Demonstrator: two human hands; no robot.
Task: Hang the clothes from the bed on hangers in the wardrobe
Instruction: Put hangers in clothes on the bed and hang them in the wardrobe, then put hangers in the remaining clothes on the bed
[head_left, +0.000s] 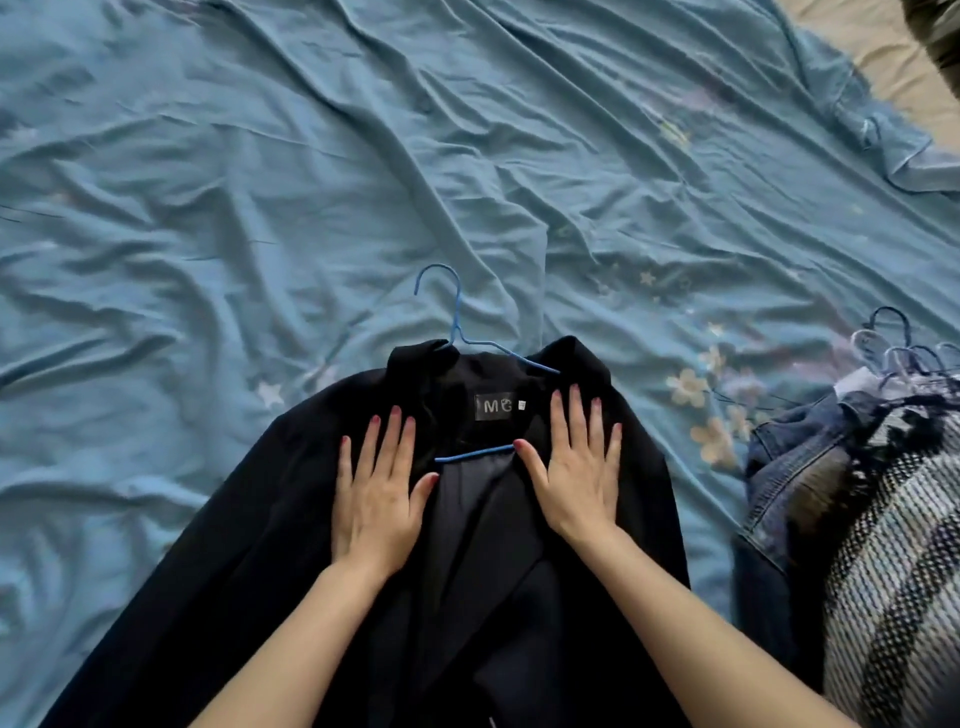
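a rumpled blue bedsheet (363, 156) printed with pale stars and flowers covers the bed, and a beige strip of mattress (883, 57) is exposed at the far right corner. a dark navy blazer (291, 545) is laid open near the front edge, with a blue wire hanger (457, 322) threaded inside its collar. the left hand (376, 493) and right hand (576, 462) are pressed flat on the lapels, fingers straight, nothing grasped. at the right, a denim garment (789, 467), a striped knit (893, 545) and spare hangers (893, 343) are heaped.
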